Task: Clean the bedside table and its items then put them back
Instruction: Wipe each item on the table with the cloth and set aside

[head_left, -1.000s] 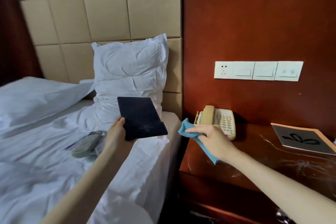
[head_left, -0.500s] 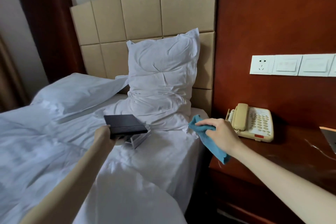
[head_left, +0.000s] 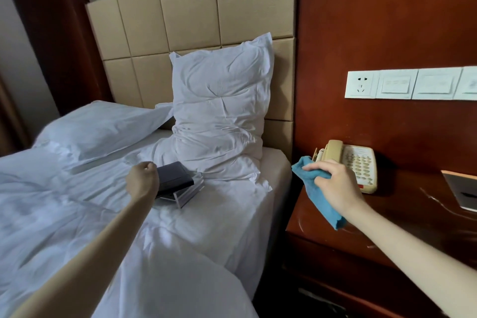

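One head-worn wide-angle view, facing forward and down, close to the bedside table [head_left: 413,201] at lower right, bed [head_left: 77,201] left of it, wall [head_left: 387,20] behind it.

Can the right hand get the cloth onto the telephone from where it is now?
Probably yes. The right hand, gripping the blue cloth, hangs close in front of the telephone on the bedside table, and nothing shows between them.

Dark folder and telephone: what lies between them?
Head view: the base of the upright pillow, the mattress corner, then the right hand gripping the blue cloth.
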A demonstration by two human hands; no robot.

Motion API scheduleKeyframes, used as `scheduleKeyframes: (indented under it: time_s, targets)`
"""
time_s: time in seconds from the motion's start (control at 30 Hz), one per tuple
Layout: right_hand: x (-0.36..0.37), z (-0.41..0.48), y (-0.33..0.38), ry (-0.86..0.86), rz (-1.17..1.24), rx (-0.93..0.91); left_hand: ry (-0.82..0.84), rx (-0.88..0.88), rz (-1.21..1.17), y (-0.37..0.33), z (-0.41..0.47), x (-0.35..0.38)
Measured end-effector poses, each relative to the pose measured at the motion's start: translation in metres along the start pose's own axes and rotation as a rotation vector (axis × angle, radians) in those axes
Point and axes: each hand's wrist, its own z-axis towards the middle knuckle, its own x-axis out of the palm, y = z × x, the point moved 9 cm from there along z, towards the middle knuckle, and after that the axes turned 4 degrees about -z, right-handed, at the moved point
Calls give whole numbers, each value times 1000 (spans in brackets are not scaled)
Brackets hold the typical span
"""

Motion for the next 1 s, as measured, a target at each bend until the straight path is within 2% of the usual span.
scheduleKeyframes:
  time_s: [0.17,0.33,0.67,0.87,1.0]
  targets:
    - [-18,-9,-16,-12,-14,45,194,236,-190,-63,-36,39]
    - [-64,-24,-40,-82,-2,113,431,386,-233,-118,-107,110]
    - [-216,-70,-123,-345,-55,289,805,635,-241,-206,-285,256]
    - [-275,-106,-191,-493,108,442,1042,749,-181,-229,-397,337]
    - [-302,-129,-223,-532,160,507,1112,814,-60,-234,-453,382]
